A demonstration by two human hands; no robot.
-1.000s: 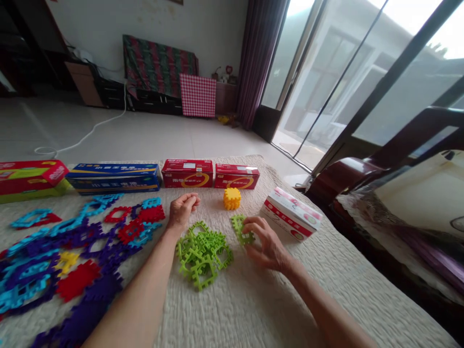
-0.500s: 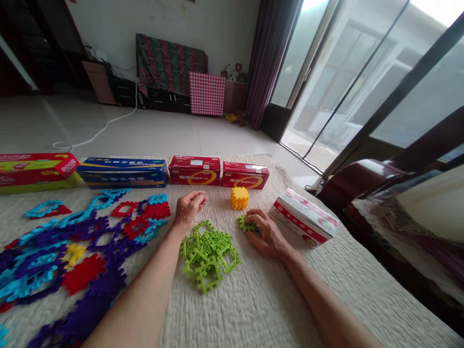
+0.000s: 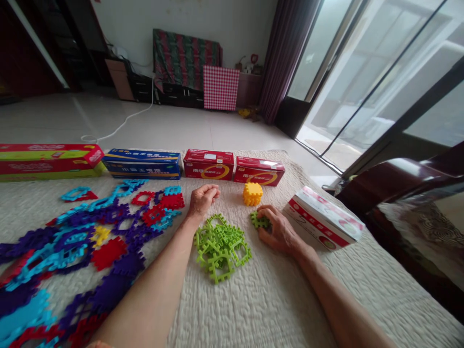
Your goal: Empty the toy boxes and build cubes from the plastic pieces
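Note:
My left hand (image 3: 203,199) is closed in a loose fist above the cover, behind a heap of green interlocking building pieces (image 3: 222,246); nothing shows in its fingers. To the right of that heap, my right hand (image 3: 278,227) has its fingers curled over a green notched building piece (image 3: 258,221) on the cover. The fingers hide part of this piece. Just behind the right hand stands a stack of yellow notched building pieces (image 3: 253,194). Purple, blue and red building pieces (image 3: 108,253) lie scattered to the left of my left arm.
Across the back stand a red-and-green box (image 3: 47,162), a blue box (image 3: 143,164) and two red boxes (image 3: 209,164). A white-and-red box (image 3: 322,220) is close beside my right hand. A dark wooden armrest (image 3: 387,179) rises at the right.
The view has turned a little to the left, so everything appears farther right. Both hands keep nearly the same place relative to the green pieces.

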